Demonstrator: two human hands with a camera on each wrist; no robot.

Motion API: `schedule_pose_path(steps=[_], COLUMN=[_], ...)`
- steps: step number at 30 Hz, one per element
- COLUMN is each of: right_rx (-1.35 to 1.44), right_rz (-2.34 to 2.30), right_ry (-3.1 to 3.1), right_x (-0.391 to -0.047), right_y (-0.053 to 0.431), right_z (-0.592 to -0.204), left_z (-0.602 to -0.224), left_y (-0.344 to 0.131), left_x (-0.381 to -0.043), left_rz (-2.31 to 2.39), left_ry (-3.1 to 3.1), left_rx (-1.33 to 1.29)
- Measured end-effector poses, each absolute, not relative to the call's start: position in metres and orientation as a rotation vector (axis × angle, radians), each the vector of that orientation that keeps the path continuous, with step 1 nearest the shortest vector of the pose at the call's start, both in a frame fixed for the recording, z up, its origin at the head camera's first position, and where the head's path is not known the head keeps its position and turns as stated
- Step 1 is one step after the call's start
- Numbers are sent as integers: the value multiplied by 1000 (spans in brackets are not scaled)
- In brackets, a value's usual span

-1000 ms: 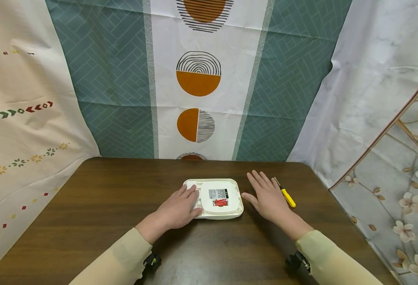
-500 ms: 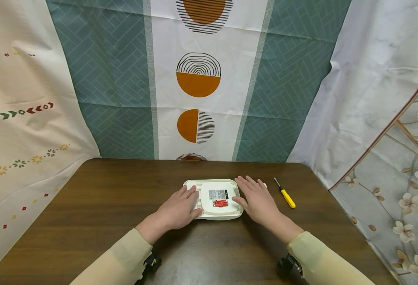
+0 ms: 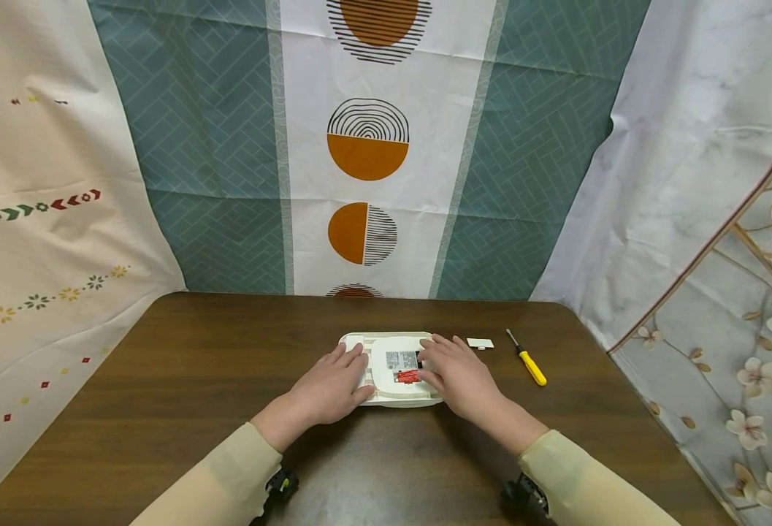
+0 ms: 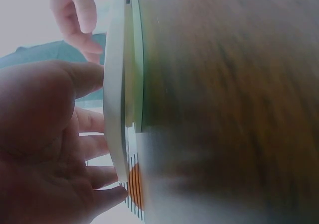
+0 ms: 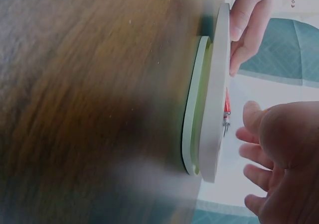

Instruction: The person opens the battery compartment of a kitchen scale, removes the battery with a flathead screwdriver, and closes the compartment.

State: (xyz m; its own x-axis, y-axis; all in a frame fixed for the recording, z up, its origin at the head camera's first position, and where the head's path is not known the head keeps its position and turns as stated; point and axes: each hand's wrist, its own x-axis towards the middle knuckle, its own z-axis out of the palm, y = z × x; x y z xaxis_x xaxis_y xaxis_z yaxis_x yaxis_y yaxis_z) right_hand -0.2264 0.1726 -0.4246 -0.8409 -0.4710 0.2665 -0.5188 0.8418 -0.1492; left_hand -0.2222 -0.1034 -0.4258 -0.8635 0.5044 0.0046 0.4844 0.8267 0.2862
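Note:
A white rounded device point(image 3: 392, 398) lies on the table with a printed label and a red battery point(image 3: 406, 376) in the recess of its upper face. My left hand point(image 3: 326, 387) rests on the device's left end, fingers extended and thumb at the near edge. Over the right end is my right hand point(image 3: 461, 376), loosely bent and holding nothing. In the right wrist view, that hand point(image 5: 279, 149) is apart from the device's face, its thumb nearest the battery. A pale green rim point(image 5: 192, 109) shows under the white body.
A small white cover with a tab point(image 3: 480, 343) lies behind my right hand. Farther right lies a yellow-handled screwdriver point(image 3: 532, 367). The brown wooden table point(image 3: 228, 351) meets hanging patterned cloths point(image 3: 228, 146) at its back and sides.
My right hand has moved left from beside the screwdriver to over the device's right end, uncovering the small white cover. My left hand has stayed in place.

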Motion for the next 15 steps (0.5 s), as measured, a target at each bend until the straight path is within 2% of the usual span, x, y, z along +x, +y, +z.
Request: schedule_pose_path(steps=[15], right_rx=[804], right_rz=[270], right_ry=[-2787], right_x=[-227], right_y=[162], right_z=[-426], left_z=[-430], left_y=[-103], left_x=[-224], left_rz=[415], left_ry=[2934], left_rx=[776])
